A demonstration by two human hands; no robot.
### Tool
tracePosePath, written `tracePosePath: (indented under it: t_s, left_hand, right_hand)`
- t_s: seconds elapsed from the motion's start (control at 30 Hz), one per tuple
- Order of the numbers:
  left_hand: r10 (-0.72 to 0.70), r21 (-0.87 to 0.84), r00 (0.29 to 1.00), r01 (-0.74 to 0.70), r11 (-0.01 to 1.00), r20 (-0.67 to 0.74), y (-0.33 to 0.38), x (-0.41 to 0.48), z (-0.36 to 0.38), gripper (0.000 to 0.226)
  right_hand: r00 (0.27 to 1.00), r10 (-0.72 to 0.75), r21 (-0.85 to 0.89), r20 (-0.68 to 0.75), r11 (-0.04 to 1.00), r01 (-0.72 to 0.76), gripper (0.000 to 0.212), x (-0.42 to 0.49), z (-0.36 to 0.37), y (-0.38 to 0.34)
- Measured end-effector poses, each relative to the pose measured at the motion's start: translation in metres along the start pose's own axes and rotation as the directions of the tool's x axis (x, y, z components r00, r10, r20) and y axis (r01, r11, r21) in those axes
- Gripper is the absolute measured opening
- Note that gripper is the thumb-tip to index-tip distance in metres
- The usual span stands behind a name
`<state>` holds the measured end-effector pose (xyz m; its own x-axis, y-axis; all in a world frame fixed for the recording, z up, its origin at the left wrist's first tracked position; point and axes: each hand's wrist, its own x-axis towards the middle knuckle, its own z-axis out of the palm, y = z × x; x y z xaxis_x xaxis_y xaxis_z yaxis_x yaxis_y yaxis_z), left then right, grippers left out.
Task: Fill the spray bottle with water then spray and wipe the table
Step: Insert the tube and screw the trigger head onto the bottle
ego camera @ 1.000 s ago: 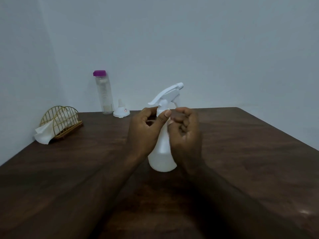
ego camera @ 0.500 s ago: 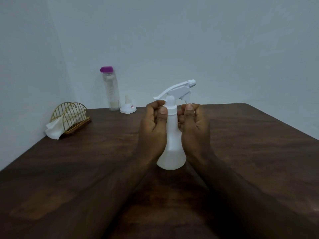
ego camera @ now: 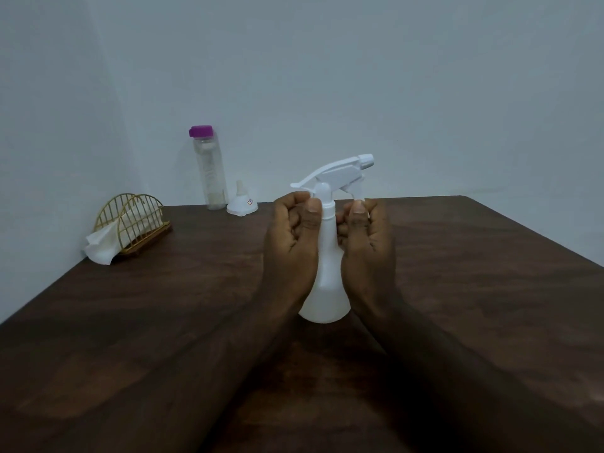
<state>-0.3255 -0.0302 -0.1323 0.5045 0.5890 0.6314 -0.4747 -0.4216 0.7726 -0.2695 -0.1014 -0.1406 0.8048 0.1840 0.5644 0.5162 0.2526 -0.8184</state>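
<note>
white spray bottle [ego camera: 327,276] upright, mid wooden surface [ego camera: 457,273] | left hand [ego camera: 291,243] fingers curled on neck | right hand [ego camera: 367,243] fingers curled on neck by trigger | purple-capped water bottle [ego camera: 210,171], white funnel [ego camera: 242,204], napkin holder [ego camera: 130,223] far-left

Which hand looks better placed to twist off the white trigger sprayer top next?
Probably the right hand: its fingers sit under the white trigger sprayer top. The left hand pinches the neck of the white plastic spray bottle, steadying it.
</note>
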Motion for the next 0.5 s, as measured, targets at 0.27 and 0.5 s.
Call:
tracePosePath:
  t_s: [0.27, 0.5]
  left_hand:
    - [0.020, 0.074, 1.000, -0.020, 0.997, 0.008, -0.0064, -0.0011, -0.0011, 0.029]
    - [0.017, 0.117, 1.000, -0.016, 0.993, -0.008, -0.0070, 0.0003, 0.0006, 0.016]
  right_hand:
    - [1.000, -0.014, -0.022, -0.006, 1.000, 0.013, 0.024, -0.0007, 0.0008, 0.0001]
    - [0.999, -0.033, -0.026, -0.014, 0.999, 0.033, 0.023, -0.0030, 0.0004, -0.0016]
